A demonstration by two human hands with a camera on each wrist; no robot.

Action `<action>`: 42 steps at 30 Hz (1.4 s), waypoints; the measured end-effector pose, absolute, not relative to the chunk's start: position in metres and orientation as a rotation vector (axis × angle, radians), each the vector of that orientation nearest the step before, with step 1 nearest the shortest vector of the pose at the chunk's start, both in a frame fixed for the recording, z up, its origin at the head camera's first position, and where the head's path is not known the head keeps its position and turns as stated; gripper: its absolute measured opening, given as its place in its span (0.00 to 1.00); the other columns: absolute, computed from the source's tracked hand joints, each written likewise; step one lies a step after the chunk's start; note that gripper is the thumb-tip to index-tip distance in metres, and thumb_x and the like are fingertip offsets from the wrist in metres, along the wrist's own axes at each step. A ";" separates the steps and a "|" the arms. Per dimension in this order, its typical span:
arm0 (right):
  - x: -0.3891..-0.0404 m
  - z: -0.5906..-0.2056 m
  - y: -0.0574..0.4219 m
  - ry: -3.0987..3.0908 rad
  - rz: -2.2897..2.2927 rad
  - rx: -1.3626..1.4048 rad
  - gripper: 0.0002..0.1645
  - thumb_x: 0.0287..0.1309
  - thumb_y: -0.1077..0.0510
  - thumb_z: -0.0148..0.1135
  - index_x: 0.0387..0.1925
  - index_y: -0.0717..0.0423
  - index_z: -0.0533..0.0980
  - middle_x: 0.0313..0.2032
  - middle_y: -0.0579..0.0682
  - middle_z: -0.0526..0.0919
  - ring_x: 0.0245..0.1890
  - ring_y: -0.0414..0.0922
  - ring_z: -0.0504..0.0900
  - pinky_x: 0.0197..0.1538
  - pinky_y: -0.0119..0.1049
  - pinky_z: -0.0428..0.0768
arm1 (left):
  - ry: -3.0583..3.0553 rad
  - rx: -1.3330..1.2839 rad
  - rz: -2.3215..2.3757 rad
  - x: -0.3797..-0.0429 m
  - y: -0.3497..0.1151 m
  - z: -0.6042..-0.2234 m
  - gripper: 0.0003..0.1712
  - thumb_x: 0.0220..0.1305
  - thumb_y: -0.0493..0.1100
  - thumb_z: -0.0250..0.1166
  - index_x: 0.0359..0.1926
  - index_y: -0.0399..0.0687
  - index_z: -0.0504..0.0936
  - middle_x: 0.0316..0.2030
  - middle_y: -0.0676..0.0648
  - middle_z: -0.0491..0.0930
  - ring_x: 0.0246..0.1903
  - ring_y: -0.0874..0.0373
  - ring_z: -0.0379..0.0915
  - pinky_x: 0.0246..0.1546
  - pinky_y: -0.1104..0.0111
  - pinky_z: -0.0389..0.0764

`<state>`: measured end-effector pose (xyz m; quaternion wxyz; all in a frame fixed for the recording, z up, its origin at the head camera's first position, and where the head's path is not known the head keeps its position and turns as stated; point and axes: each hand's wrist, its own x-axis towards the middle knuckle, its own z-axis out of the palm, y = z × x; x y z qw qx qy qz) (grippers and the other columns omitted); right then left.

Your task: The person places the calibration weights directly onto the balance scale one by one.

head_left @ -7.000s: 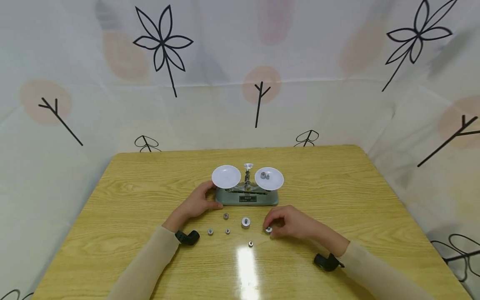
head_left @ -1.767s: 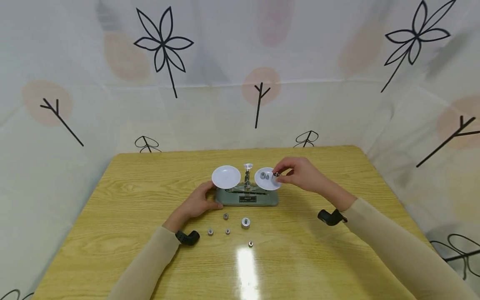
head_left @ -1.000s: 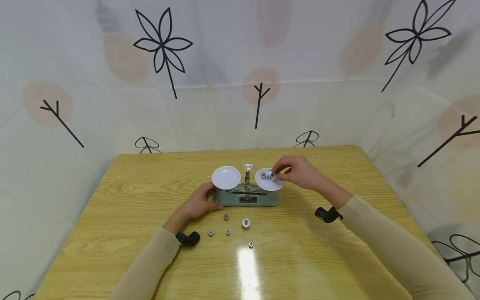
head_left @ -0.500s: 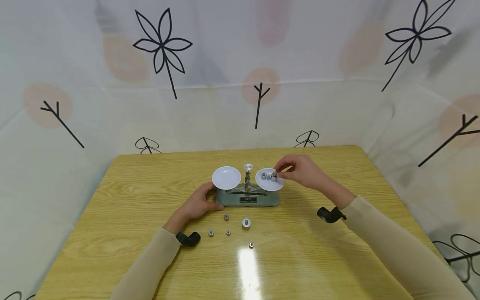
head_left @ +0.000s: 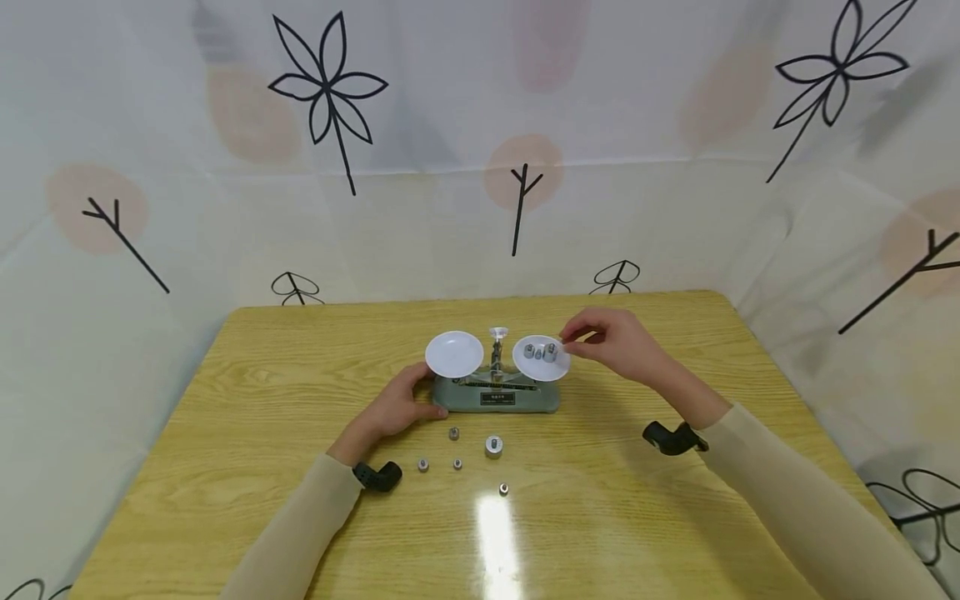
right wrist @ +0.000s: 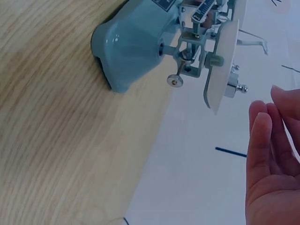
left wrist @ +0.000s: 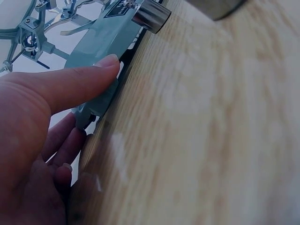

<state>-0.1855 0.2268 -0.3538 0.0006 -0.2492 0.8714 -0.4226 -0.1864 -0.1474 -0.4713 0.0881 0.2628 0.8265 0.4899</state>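
A grey-green balance scale [head_left: 450,398] stands on the table with two white pans. My left hand [head_left: 397,404] grips the left end of its base, the thumb [left wrist: 89,82] along the front side and the fingers behind. Three metal weights sit in the right pan [head_left: 543,375], the largest weight [head_left: 550,353] nearest my right hand [head_left: 611,340]. That hand hovers at the pan's right edge, holding nothing. In the right wrist view its thumb and fingers are apart, a short gap from the knobbed weight [right wrist: 230,87]. The left pan [head_left: 453,354] holds nothing.
In front of the scale several loose weights stand on the wooden table [head_left: 300,517]: a large weight [head_left: 493,447] and smaller ones, including one weight [head_left: 453,433] close to the left thumb and another weight [head_left: 503,488] nearer the front. A patterned cloth [head_left: 420,233] hangs behind the table.
My right hand picked up a weight from the table, carried it to the right pan, set it beside the two there, let go and drew slightly right. The left hand kept its grip.
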 end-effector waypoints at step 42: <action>-0.111 -0.415 0.198 2.399 -1.553 -1.013 0.07 0.60 0.69 0.67 0.39 0.57 0.83 0.37 0.53 0.84 0.37 0.41 0.81 0.39 0.37 0.83 | 2.441 0.715 1.461 -0.186 -0.146 -0.468 0.37 0.54 0.38 0.77 0.64 0.48 0.73 0.58 0.49 0.75 0.63 0.51 0.65 0.66 0.52 0.63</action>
